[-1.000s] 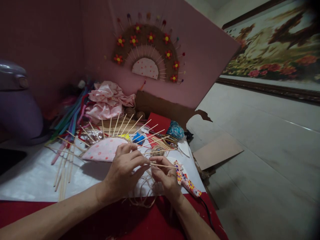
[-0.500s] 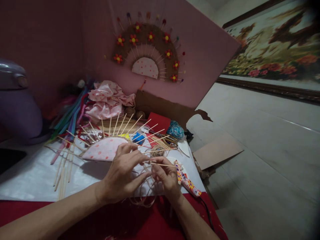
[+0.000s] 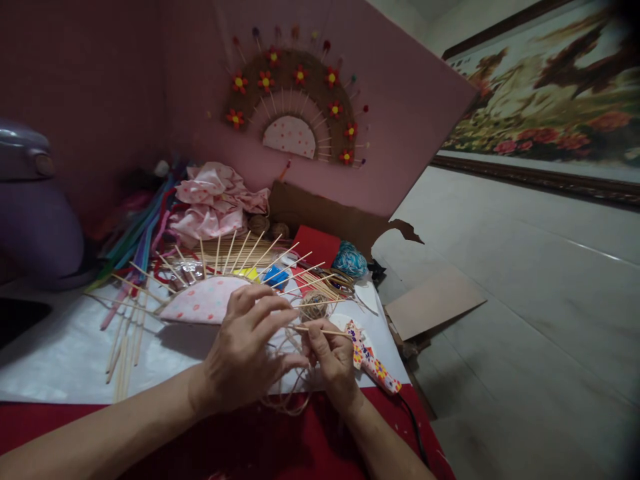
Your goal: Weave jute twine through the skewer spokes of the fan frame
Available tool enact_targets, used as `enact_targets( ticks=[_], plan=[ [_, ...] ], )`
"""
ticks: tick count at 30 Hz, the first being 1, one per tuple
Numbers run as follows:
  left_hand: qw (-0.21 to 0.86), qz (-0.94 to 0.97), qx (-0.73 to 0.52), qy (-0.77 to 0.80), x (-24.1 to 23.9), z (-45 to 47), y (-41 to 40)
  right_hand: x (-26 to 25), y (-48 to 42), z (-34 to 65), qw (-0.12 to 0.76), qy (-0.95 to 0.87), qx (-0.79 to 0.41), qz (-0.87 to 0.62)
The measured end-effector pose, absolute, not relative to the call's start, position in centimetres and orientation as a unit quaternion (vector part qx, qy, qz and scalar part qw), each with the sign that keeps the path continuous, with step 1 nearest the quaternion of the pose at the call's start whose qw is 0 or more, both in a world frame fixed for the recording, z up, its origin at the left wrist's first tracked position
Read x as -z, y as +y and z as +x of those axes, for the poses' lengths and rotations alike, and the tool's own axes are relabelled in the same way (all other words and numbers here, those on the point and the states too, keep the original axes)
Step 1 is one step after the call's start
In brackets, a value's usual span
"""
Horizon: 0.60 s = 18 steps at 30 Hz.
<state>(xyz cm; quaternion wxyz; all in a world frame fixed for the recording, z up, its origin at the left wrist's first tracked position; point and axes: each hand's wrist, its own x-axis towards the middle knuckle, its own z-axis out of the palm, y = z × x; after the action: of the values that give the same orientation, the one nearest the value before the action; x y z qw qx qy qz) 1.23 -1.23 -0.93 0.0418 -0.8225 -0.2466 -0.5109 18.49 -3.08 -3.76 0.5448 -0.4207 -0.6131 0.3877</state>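
My right hand (image 3: 331, 360) pinches a thin wooden stick (image 3: 327, 331) between thumb and fingers. To its left, my left hand (image 3: 253, 340) is open, with fingers curved and thumb apart from them. Loose loops of twine (image 3: 290, 402) hang below and between both hands. Behind my left hand is a half-round piece covered in pink dotted fabric (image 3: 200, 300), with several thin sticks (image 3: 250, 252) fanning out from its curved edge. My left hand hides its right end, so I cannot see whether the pinched stick joins it.
A ball of twine (image 3: 314, 305) and a flower-patterned glue gun (image 3: 373, 360) lie on the right. Scissors (image 3: 343, 283), blue yarn (image 3: 351, 259), red card (image 3: 317, 245) and pink fabric (image 3: 215, 200) sit behind. Loose sticks (image 3: 123, 347) lie left. A decorated half-round fan (image 3: 290, 137) shows on the pink board.
My left fingers have spread and come away from the stick's end. My right hand keeps its pinch, and the fabric-covered piece has shifted slightly left.
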Motion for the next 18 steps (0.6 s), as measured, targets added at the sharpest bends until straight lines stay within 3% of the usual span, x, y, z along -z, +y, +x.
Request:
enact_targets(
  ticks=[3,6,11,18],
  plan=[
    [0.111,-0.844,0.512,-0.115,0.8,1.1,-2.7,3.9,-3.1,18.4,0.548,-0.598,-0.399,-0.428],
    [0.114,-0.886,0.450,-0.014,0.5,1.5,-4.3,4.0,-3.0,18.4,0.552,-0.591,-0.401,-0.431],
    [0.017,-0.899,0.434,-0.056,0.6,2.6,-5.2,4.1,-2.7,18.4,0.550,-0.591,-0.400,-0.434],
    [0.012,-0.893,0.447,-0.043,1.1,2.7,-5.1,4.3,-2.4,18.4,0.566,-0.572,-0.402,-0.438]
  ],
)
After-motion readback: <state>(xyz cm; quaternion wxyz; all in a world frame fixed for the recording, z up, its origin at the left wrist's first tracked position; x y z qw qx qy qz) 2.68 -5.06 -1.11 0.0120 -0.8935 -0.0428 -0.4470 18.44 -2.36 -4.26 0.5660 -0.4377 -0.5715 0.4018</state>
